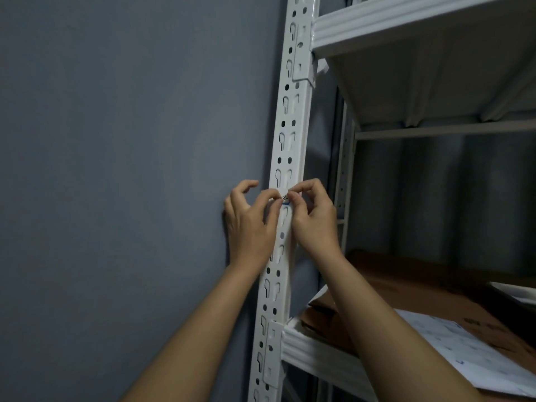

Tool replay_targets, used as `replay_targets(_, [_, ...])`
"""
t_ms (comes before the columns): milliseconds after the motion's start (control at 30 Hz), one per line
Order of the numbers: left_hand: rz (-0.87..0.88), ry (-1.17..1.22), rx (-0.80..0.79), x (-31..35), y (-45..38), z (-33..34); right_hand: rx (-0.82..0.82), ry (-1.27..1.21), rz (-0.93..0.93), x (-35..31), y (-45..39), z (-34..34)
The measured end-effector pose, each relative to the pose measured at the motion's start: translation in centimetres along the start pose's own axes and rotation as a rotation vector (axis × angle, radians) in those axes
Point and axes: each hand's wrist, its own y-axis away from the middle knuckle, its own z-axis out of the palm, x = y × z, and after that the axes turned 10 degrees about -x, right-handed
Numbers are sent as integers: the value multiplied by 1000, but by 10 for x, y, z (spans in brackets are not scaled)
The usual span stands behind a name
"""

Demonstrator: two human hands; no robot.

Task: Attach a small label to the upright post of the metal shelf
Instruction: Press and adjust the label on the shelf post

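A white perforated upright post (pixel 287 134) of the metal shelf runs from top to bottom in the middle of the view. A small white label (pixel 284 197) with dark writing and a blue lower edge lies across the post at mid height. My left hand (pixel 251 224) pinches the label's left end with thumb and forefinger, its other fingers curled and lifted. My right hand (pixel 314 219) pinches the right end against the post. Fingers hide most of the label.
A grey wall (pixel 130 169) fills the left side. White shelf boards sit above (pixel 406 27) and below (pixel 322 355) my hands. The lower board holds flat brown cardboard (pixel 420 297) and a white printed sheet (pixel 475 355).
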Motion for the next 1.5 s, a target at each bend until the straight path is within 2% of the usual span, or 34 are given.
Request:
replay_targets(233, [-36, -73, -53, 10, 1, 3, 46, 52, 29, -9, 4, 6])
replay_targets(400, [-25, -60, 7, 6, 1, -1, 22, 52, 62, -14, 5, 3])
replay_targets(600, [-48, -1, 5, 3, 1, 11, 35, 32, 70, -11, 5, 6])
replay_targets(733, [-30, 19, -58, -3, -3, 9, 45, 40, 58, -11, 5, 7])
replay_targets(1033, [-19, 5, -36, -2, 1, 9, 39, 34, 77, -12, 6, 6])
replay_targets(1233, [13, -79, -76, -3, -2, 6, 54, 50, 93, -14, 6, 8])
replay_targets(1500, [8, -33, -69, 0, 1, 6, 60, 42, 111, -14, 5, 9])
